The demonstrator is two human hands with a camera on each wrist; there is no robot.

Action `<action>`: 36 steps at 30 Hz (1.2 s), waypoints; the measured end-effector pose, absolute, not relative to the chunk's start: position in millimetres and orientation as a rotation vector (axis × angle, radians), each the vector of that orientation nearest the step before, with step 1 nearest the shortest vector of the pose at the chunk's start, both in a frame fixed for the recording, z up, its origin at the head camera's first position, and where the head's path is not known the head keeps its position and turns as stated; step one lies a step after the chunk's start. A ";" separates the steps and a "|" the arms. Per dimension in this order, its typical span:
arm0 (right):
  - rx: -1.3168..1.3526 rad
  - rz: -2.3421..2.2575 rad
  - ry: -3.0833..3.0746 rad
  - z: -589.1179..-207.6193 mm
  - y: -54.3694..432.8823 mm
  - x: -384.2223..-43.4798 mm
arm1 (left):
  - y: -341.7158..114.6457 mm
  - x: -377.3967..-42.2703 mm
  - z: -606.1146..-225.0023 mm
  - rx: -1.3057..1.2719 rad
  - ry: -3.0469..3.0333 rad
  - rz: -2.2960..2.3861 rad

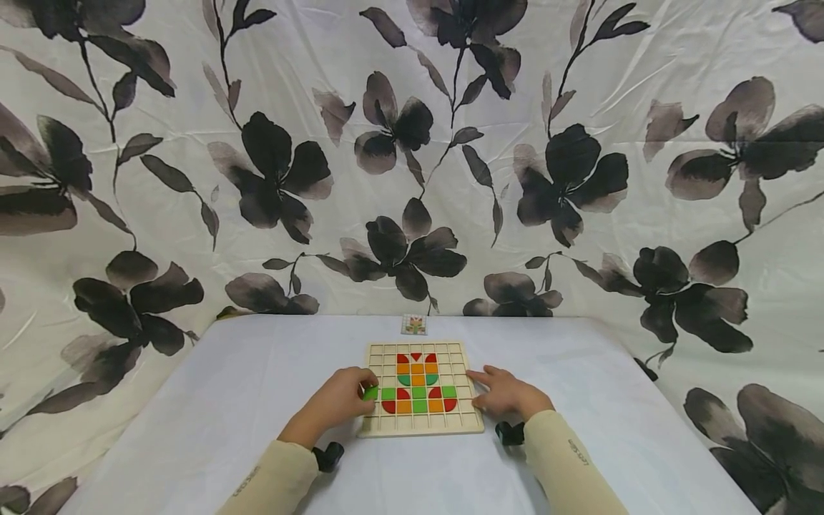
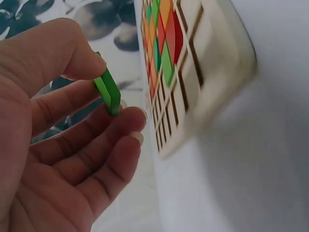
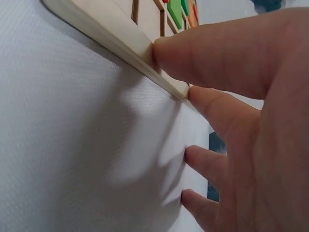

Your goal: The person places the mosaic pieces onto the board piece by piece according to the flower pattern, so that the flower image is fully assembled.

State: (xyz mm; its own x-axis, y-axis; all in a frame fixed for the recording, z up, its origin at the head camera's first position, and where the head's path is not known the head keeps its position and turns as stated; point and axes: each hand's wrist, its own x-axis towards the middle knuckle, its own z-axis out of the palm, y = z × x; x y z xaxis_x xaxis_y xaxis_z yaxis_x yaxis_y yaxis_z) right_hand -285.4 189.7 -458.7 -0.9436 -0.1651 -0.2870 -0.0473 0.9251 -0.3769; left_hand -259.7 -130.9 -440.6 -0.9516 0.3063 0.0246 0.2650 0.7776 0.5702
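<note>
A square wooden grid board [image 1: 473,423] lies on the table, bearing a pattern of red, orange, green and teal tiles. At its left edge my left hand [image 1: 340,397] pinches a bright green square tile [image 2: 109,91] between thumb and fingers. This tile overlaps the board's left side in the head view. Against the board's right edge rest the thumb and index finger of my right hand [image 1: 508,395], which holds no tile. Its other fingers [image 3: 207,162] are spread over the white cloth in the right wrist view.
Behind the board lies a small card [image 1: 414,325] with a coloured pattern picture. White cloth covers the table [image 1: 257,372]. A curtain with dark flowers [image 1: 399,257] hangs behind the far edge. Each wrist wears a small black device [image 1: 328,456].
</note>
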 end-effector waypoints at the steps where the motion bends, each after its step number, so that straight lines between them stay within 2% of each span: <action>1: -0.153 -0.533 2.765 -459.1 189.9 -285.8 | -127.1 -259.6 -440.7 0.478 2.883 0.918; 24: -0.148 -0.598 2.727 -463.5 194.2 -287.8 | -74.0 -250.8 -456.4 0.668 2.844 0.870; 36: -0.165 -0.622 2.730 -464.6 196.2 -289.3 | -57.9 -250.6 -462.0 0.735 2.887 0.653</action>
